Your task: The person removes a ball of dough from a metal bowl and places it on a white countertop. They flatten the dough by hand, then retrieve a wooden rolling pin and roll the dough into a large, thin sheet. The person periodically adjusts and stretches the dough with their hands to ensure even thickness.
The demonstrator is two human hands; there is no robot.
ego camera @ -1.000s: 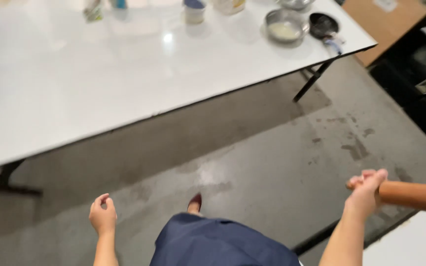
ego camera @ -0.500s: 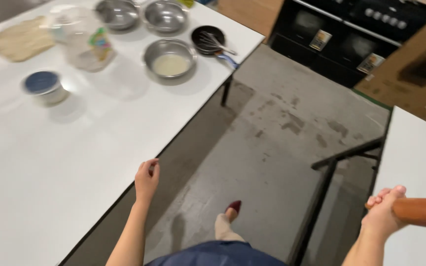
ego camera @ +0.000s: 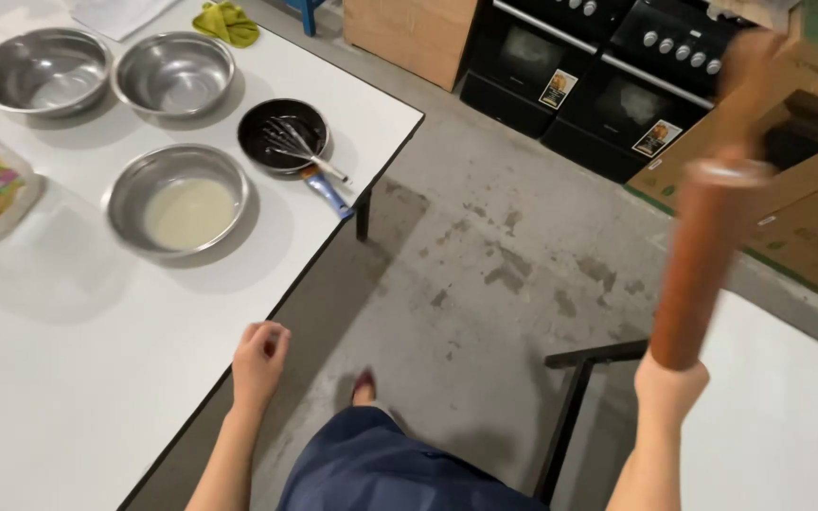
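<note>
Two hands apart, right hand (ego camera: 669,388) clamped on upright wooden rolling pin (ego camera: 712,255), left hand (ego camera: 259,358) loosely curled, empty, beside white worktop (ego camera: 68,378) edge

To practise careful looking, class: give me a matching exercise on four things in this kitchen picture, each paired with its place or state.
Things:
1. rolling pin
2. whisk
3. green cloth
4. nearest steel bowl

Places or states:
A. holds pale liquid
B. lies in the black pan
C. held upright in the right hand
D. at the table's far edge

Pairs: 1-C, 2-B, 3-D, 4-A
</note>
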